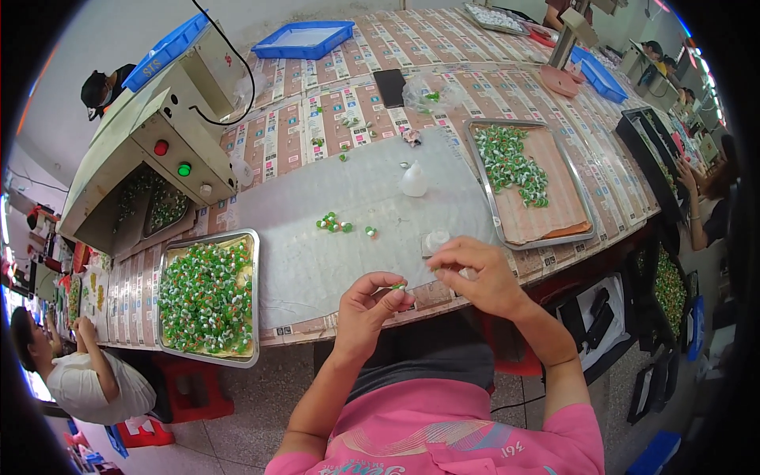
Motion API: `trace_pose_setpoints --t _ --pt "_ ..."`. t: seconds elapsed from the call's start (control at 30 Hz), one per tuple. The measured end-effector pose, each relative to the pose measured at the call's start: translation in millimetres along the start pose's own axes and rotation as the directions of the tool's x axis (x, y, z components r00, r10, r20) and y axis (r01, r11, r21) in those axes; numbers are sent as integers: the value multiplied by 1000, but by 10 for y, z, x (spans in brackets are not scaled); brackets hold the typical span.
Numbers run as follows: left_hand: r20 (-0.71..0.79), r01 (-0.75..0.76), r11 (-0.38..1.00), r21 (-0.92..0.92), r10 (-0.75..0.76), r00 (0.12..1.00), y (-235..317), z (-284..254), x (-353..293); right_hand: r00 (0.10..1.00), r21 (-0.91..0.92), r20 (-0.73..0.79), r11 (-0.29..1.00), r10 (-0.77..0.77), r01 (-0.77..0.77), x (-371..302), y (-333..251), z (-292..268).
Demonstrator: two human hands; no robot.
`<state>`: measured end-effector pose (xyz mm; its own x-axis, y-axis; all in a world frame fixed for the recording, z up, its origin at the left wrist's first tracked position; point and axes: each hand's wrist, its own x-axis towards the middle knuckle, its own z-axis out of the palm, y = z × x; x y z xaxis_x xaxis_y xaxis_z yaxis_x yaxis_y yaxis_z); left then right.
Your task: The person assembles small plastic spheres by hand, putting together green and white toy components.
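Near the front edge of the table, my left hand (364, 313) pinches a small green-and-white piece (400, 286) between thumb and fingertips. Just to its right, my right hand (492, 279) is closed, thumb against fingers; something small and whitish shows in it, too small to name. A small round white dish (436, 240) lies just beyond my right fingers. Farther off on the grey sheet (301, 269) stands a white squeeze bottle (413, 180). A little cluster of green, white and orange pieces (334, 223) lies left of it, with a single such piece (370, 232) nearby.
At left, a metal tray (255, 309) is heaped with green-and-white pieces; another tray (558, 174) at right is partly filled. A beige machine (146, 131) with red and green buttons stands far left. Blue trays (305, 39) lie farther back. Other people sit at both sides.
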<state>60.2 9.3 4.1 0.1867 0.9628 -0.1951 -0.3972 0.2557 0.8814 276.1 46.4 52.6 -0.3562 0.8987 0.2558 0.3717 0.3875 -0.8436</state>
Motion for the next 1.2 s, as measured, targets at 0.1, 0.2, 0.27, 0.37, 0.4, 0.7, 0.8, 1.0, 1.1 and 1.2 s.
trace_pose_setpoints --t 0.1,0.2,0.27,0.37,0.4,0.7,0.8,1.0,1.1,1.2 --pt "3 8 1000 -16 -8 1000 -48 17 -8 999 85 50 996 20 -24 -85 16 79" --pt "18 10 999 -32 -9 1000 -80 51 -5 996 139 70 988 60 -69 -117 -4 95" --pt "19 13 999 -32 -13 1000 -91 87 -2 992 153 78 982 95 -106 -134 -4 88" --pt "26 17 999 -43 -16 1000 -91 139 1 992 181 82 977 97 -110 -160 33 80" --pt "33 27 999 -39 -26 999 -93 149 4 993 179 82 979 88 -102 -166 49 79" --pt "13 -41 999 16 41 999 -75 247 1 990 262 81 956 116 -133 -209 135 88" --pt "14 -109 992 55 108 994 -125 211 -1 991 268 76 955 108 -125 -219 143 104" --pt "64 -271 951 150 264 962 -95 167 11 999 288 -12 957 48 -42 -225 114 226" --pt "100 -317 927 203 302 948 -71 171 43 999 285 -41 958 32 -19 -226 119 217" --pt "106 -282 938 202 265 958 -84 208 62 1000 272 -6 962 30 -27 -245 149 133"
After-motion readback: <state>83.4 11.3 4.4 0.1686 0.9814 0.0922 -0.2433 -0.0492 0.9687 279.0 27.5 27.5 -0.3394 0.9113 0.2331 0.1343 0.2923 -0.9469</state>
